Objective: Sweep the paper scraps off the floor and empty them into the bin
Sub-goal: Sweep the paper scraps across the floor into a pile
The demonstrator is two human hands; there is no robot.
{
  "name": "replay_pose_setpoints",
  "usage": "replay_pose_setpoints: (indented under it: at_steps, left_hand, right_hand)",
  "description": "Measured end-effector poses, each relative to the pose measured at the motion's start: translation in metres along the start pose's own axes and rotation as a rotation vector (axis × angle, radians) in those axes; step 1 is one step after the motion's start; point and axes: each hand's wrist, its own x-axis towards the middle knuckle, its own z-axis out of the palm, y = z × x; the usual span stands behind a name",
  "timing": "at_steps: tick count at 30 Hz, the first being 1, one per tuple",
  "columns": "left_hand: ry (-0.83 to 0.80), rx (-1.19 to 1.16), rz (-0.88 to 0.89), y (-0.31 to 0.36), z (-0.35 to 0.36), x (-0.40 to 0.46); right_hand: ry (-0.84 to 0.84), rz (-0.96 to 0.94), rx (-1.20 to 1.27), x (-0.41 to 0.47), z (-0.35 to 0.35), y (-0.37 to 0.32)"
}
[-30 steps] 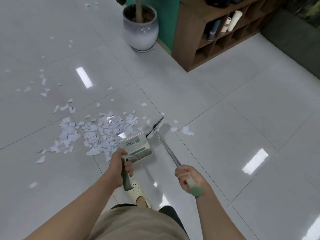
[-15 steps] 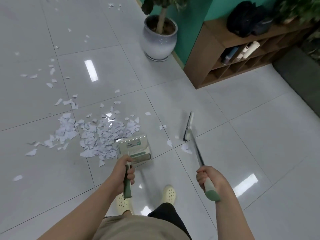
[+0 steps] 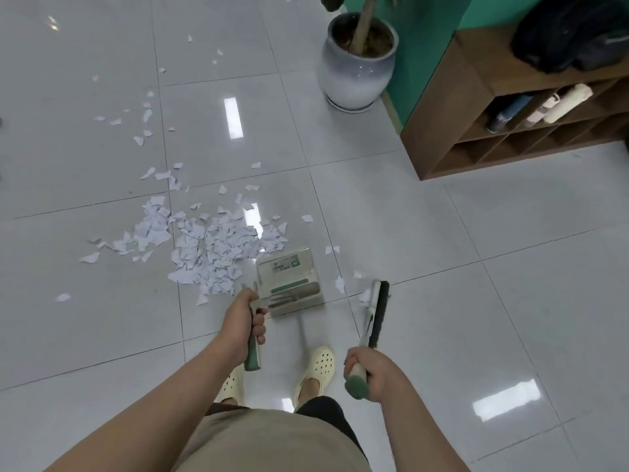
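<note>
A person stands on a glossy tiled floor [image 3: 442,253]. The left hand [image 3: 243,321] grips the green handle of a metal dustpan [image 3: 289,281], which sits just right of a dense heap of white paper scraps [image 3: 211,253]. The right hand [image 3: 372,373] grasps a brush [image 3: 376,313], with a few scraps lying beside its bristles. More scraps are scattered further out to the left.

Open tile [image 3: 425,267] ahead and to the right, wide and bare between the broom head [image 3: 377,311] and the wooden shelf unit [image 3: 452,107]. Blocked far right by that shelf, with the potted plant [image 3: 357,66] just beside it. Left side cluttered: heaped paper scraps [image 3: 211,253] right against the dustpan [image 3: 289,281], strays scattered beyond. Narrow gap between dustpan and broom, a few scraps in it.
</note>
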Motion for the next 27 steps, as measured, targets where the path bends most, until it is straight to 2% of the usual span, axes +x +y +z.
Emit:
replay_pose_setpoints:
  at_steps: [6, 9, 15, 21, 27]
  left_hand:
    - [0.093, -0.051, 0.037, 0.003, 0.006, -0.010]
    - [0.120, -0.079, 0.048, 0.002, 0.012, -0.015]
    - [0.168, -0.124, 0.121, 0.004, 0.022, -0.019]
    - [0.185, -0.171, 0.141, 0.011, 0.025, -0.014]
    - [0.146, -0.155, 0.099, 0.016, 0.025, 0.002]
  right_hand:
    - [-0.253, 0.061, 0.133, 0.009, -0.004, -0.061]
    - [-0.422, 0.109, 0.311, 0.012, -0.028, -0.108]
    - [-0.614, 0.098, 0.290, -0.028, -0.006, -0.157]
    - [-0.449, 0.025, 0.329, -0.060, 0.029, -0.148]
    - [-0.288, -0.042, 0.370, -0.054, 0.043, -0.135]
